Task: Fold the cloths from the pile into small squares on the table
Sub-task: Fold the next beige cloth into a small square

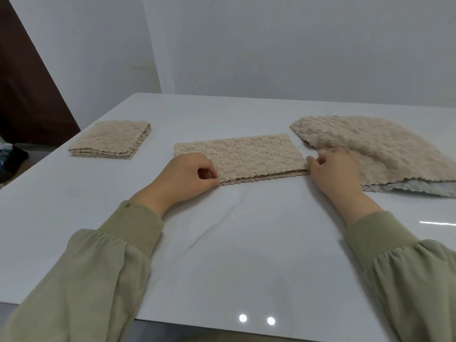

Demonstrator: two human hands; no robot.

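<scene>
A beige textured cloth [249, 155], folded into a long strip, lies across the middle of the white table [234, 243]. My left hand [187, 176] pinches its near left corner between thumb and fingers. My right hand [335, 171] pinches the strip's near right corner. A pile of unfolded beige cloths [385, 149] lies at the right, partly behind my right hand. A neat stack of folded beige squares [112, 140] sits at the far left of the table.
The table's left edge runs diagonally past the folded stack, with a dark wooden door [27, 90] and a bottle [6, 149] on the floor beyond. A white wall stands behind the table. The table's near edge is just below my sleeves.
</scene>
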